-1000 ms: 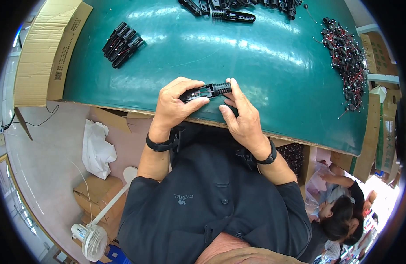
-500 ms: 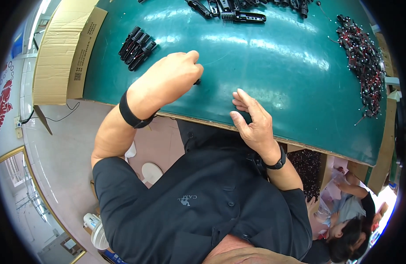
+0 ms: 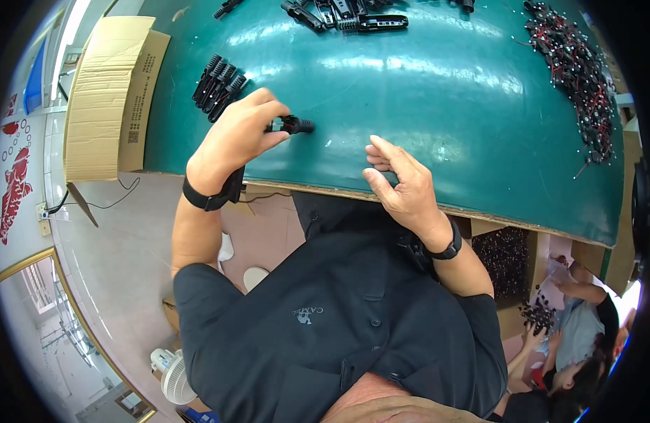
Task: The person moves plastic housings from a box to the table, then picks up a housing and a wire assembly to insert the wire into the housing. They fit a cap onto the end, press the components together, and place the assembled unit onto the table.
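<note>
Between the thumb and fingers of my left hand is the left end of a black hair clipper, low over the green tabletop. Its ribbed end points right, and pale and red bits show in its body. My right hand rests near the table's front edge, holding nothing, fingers loosely stretched and thumb apart. Just beyond my left hand lies a row of similar black clippers with ridged ends, side by side.
More black clipper bodies lie along the far side of the green table. A heap of small black parts with red wires sits at the right. At the left stands a cardboard box. Another person handles small dark parts at lower right.
My left hand has turned and shifted left, bringing the black clipper into sight. My right hand stays nearly where it was. The whole view has shifted slightly.
</note>
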{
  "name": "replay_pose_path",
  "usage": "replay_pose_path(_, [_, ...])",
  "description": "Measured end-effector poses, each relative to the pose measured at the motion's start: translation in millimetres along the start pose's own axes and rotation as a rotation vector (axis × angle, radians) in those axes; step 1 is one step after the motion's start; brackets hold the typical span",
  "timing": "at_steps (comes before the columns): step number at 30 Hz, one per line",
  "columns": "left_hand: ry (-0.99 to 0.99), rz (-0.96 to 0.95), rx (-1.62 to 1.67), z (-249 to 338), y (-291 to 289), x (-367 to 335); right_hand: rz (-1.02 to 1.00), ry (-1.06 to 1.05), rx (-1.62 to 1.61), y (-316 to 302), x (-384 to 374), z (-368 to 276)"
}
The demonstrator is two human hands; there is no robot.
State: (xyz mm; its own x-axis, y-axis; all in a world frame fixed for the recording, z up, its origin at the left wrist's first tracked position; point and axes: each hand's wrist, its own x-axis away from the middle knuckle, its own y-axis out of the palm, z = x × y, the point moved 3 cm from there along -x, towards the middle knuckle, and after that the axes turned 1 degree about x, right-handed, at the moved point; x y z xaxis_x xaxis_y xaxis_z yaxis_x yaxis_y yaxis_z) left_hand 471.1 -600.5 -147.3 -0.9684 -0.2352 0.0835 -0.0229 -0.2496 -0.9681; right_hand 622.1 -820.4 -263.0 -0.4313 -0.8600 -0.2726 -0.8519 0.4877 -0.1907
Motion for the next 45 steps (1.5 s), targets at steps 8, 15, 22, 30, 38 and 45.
replay_pose_path(8, [-0.46,0.376,0.068,-72,59,76,-0.019,0.005,0.046,0,5,-6])
replay_pose_path(15, [-0.426,0.621,-0.231,-113,51,54,-0.157,-0.043,0.182,1,-3,-15])
replay_pose_path(22, [-0.585,0.57,-0.12,-156,48,46,-0.343,-0.058,0.322,-4,-36,-27])
replay_pose_path(30, [-0.368,0.816,-0.062,-102,34,50,0.111,-0.475,0.854,-34,-190,34])
replay_pose_path(38, [-0.277,0.664,0.405,-6,59,31,-0.127,-0.133,1.108,-37,-207,65])
replay_pose_path(45, [-0.266,0.531,1.177,29,113,-21,-0.116,-0.342,0.702,-12,-105,-7])
